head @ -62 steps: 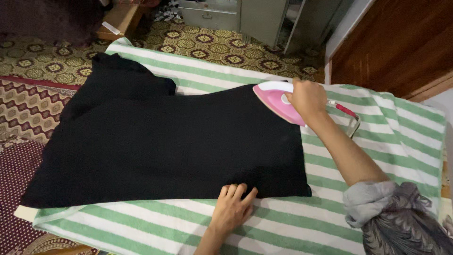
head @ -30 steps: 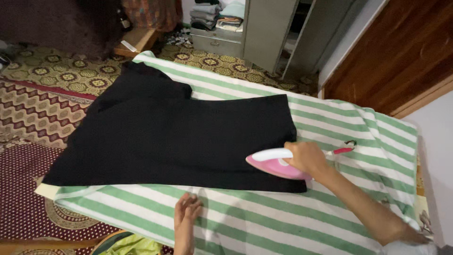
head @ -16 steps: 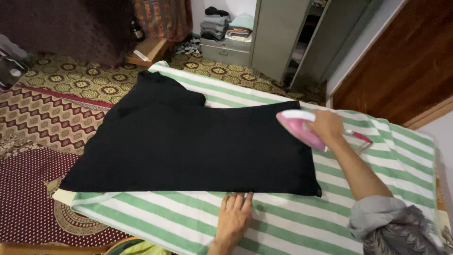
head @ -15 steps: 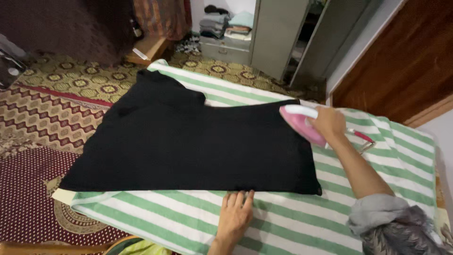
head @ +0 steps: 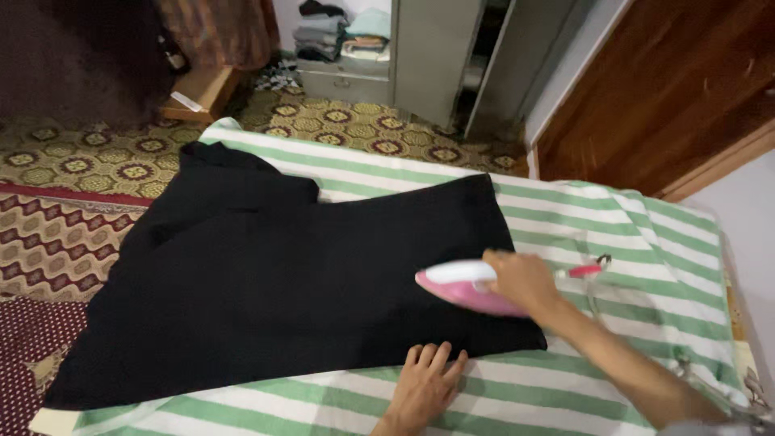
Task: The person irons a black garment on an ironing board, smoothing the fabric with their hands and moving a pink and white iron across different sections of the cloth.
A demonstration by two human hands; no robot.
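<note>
A black garment (head: 291, 266) lies spread flat over a green-and-white striped towel (head: 613, 234) that covers the ironing surface. My right hand (head: 523, 278) grips the handle of a pink and white iron (head: 460, 289), which rests on the garment near its lower right corner, tip pointing left. My left hand (head: 424, 386) lies flat with fingers together at the garment's near hem, fingertips on the black cloth, just below the iron. The iron's cord (head: 593, 278) trails off to the right over the towel.
A patterned carpet (head: 73, 161) covers the floor to the left and behind. A grey metal cabinet (head: 436, 56) with folded clothes (head: 339, 36) stands at the back. A brown wooden door (head: 670, 89) is at the right, and a low wooden stool (head: 198, 90) at the back left.
My right hand has drawn the iron from the garment's far right edge down toward me to the lower right corner. My left hand has stayed at the near hem.
</note>
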